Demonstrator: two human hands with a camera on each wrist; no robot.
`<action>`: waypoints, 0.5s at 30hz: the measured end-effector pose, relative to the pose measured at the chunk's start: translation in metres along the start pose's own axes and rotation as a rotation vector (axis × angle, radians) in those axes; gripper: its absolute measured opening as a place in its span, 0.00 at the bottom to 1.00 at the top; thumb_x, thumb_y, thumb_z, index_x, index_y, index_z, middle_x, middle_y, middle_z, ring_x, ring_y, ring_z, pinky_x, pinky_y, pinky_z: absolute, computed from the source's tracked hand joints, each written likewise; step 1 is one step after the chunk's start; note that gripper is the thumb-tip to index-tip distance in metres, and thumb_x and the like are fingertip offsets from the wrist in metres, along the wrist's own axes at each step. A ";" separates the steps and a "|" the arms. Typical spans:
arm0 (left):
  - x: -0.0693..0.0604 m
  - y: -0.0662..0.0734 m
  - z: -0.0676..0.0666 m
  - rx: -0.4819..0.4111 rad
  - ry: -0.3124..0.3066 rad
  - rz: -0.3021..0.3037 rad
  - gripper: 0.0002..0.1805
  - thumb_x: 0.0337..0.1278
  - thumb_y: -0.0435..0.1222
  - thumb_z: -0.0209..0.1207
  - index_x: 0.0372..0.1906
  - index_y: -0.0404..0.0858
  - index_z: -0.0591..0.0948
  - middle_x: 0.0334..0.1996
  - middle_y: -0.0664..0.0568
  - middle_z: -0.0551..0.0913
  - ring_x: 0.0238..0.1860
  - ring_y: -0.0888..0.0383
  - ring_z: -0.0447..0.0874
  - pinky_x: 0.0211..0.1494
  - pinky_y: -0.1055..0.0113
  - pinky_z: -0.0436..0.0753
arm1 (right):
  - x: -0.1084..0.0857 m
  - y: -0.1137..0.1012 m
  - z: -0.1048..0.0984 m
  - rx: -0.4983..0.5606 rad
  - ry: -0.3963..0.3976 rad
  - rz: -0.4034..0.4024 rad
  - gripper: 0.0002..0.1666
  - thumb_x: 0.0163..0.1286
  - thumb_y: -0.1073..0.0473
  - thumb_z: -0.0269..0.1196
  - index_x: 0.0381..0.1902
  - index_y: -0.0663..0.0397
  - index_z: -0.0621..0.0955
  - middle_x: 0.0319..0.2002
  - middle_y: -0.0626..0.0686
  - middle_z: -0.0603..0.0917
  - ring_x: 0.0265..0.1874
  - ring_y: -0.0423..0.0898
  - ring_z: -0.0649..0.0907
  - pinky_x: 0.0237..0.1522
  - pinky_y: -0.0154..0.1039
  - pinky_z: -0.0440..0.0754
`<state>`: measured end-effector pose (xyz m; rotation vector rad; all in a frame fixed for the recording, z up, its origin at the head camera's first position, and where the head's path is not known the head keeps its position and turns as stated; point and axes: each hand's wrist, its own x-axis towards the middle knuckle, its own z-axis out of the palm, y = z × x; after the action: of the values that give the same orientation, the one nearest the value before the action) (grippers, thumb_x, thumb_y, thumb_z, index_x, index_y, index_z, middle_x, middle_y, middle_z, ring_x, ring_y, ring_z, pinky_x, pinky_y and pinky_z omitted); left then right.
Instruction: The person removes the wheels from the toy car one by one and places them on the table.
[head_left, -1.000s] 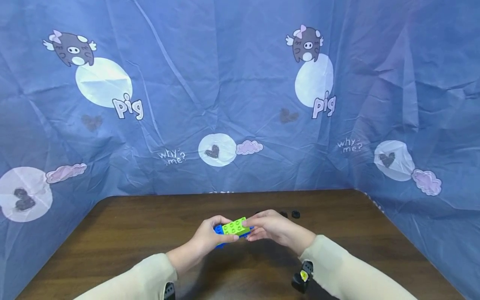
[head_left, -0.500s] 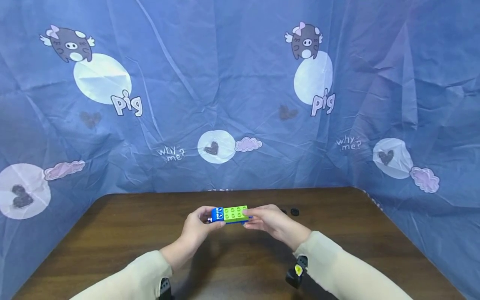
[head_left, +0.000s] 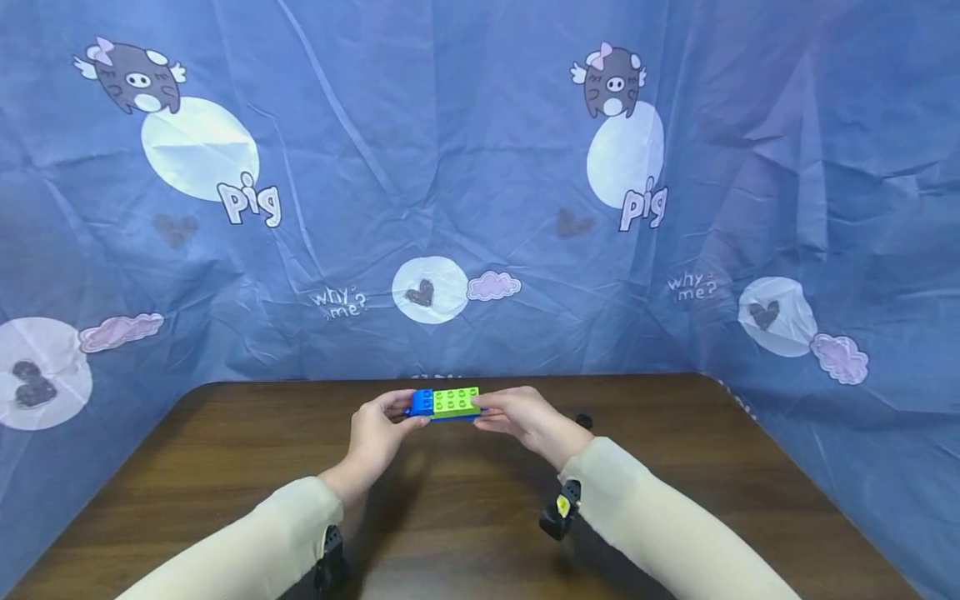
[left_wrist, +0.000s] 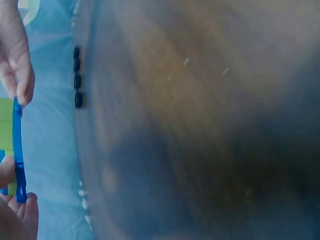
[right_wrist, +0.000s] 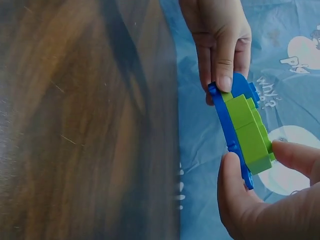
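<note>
In the head view a toy-brick vehicle (head_left: 455, 402) is held up over the far part of the table, level. It has a long blue base (right_wrist: 229, 127), green bricks (right_wrist: 247, 132) on top and a blue sloped brick (right_wrist: 241, 86) at its left end. My left hand (head_left: 372, 435) pinches that left end between thumb and fingers. At the other end my right hand (head_left: 531, 419) grips it, thumb at the base and a fingertip on the green studs. Several small black wheels (left_wrist: 77, 81) stand in a row near the far table edge, mostly hidden in the head view.
The brown wooden table (head_left: 450, 517) spreads below both arms. Its far edge meets a blue printed cloth (head_left: 360, 167), which also rises at both sides. A black wrist camera (head_left: 558, 512) hangs under the right sleeve.
Both hands have lifted the brick vehicle up and away toward the far edge, shifting slightly left. It has turned from slanted to level, and the right hand covers more of the wheels.
</note>
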<state>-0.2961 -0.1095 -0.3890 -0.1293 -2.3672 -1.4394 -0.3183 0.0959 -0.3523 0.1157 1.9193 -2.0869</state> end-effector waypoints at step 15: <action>0.034 -0.026 -0.010 0.039 -0.118 -0.119 0.19 0.45 0.26 0.70 0.47 0.28 0.83 0.42 0.36 0.86 0.43 0.44 0.87 0.45 0.59 0.85 | 0.036 0.012 0.017 -0.032 0.215 0.013 0.26 0.59 0.69 0.67 0.53 0.76 0.73 0.38 0.64 0.83 0.22 0.40 0.84 0.37 0.34 0.85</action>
<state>-0.3320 -0.1338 -0.3945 -0.0658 -2.5360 -1.4756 -0.3462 0.0721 -0.3716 0.3582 2.0657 -2.1082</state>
